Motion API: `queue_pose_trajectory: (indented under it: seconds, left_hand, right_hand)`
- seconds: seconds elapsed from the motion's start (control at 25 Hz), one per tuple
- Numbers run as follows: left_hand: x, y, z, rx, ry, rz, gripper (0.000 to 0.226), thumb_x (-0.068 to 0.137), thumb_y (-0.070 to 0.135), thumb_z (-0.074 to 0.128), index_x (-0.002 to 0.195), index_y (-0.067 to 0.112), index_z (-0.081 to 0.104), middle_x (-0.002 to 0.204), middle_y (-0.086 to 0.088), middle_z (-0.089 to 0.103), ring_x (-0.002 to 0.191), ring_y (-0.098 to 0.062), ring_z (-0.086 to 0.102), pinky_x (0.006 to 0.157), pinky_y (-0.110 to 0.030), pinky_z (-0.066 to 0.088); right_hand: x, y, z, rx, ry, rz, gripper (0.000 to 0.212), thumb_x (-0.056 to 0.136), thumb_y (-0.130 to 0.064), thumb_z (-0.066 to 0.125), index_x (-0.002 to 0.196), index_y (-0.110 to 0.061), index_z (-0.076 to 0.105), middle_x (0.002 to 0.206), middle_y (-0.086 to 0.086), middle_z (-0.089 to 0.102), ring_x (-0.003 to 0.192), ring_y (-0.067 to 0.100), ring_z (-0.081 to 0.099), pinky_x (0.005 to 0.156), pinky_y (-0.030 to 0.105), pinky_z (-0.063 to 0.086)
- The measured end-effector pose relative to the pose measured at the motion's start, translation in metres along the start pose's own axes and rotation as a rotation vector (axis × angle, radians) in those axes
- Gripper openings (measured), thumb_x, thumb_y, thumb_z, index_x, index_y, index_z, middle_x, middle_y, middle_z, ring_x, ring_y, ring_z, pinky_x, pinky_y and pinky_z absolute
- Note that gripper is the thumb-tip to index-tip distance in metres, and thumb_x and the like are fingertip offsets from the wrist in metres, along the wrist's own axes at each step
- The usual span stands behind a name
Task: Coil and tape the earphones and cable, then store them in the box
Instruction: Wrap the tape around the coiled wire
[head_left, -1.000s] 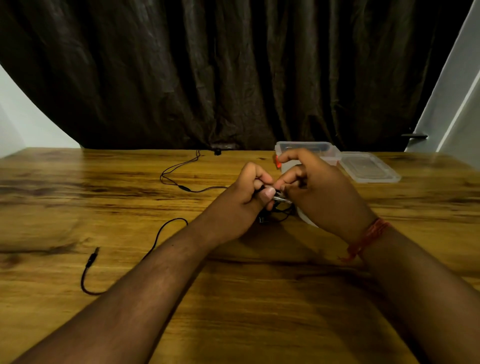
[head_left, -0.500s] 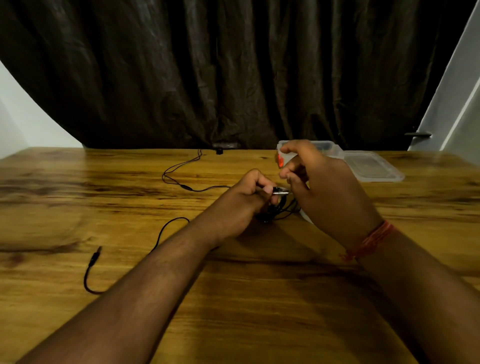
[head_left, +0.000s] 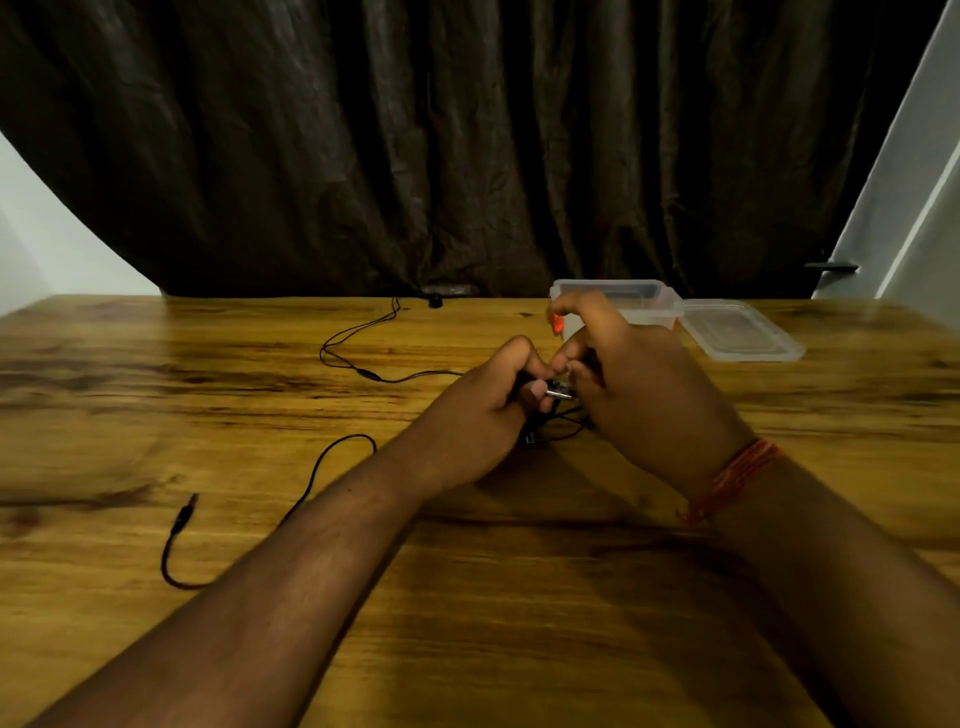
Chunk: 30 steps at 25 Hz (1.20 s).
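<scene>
Your left hand (head_left: 483, 410) pinches the thin black earphone cable (head_left: 343, 358); your right hand (head_left: 639, 384) curls beside it, its grip unclear. Most cable sprawls uncoiled on the wooden tabletop (head_left: 467, 597). The clear plastic box (head_left: 639, 299) waits.

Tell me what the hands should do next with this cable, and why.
Probably draw in more slack and lay another loop. The left hand grips a small black bundle with a metal plug poking out, the right hand works at it, yet much cable lies loose on the table, its jack far left.

Box (head_left: 623, 296) behind hands, lid (head_left: 740, 332) to its right.
</scene>
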<state>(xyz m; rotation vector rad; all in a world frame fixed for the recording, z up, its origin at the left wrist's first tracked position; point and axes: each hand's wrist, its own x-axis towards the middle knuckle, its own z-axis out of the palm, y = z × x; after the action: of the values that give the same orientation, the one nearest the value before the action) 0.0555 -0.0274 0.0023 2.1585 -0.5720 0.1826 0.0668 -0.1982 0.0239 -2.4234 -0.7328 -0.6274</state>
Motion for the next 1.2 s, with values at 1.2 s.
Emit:
queue_pose_trajectory:
  seconds: [1.2]
  left_hand:
    - [0.004,-0.003,0.005,-0.060,0.106,-0.019,0.006,0.101,0.018,0.050,0.107,0.018,0.050,0.092,0.007,0.070,0.090,-0.001,0.062,0.081,-0.025,0.047]
  right_hand:
    - [-0.001,-0.007,0.013,0.010,0.073,0.045,0.055,0.088,-0.008,0.058,0.138,-0.022,0.038,0.094,-0.004,0.068,0.082,0.012,0.064,0.072,0.027,0.052]
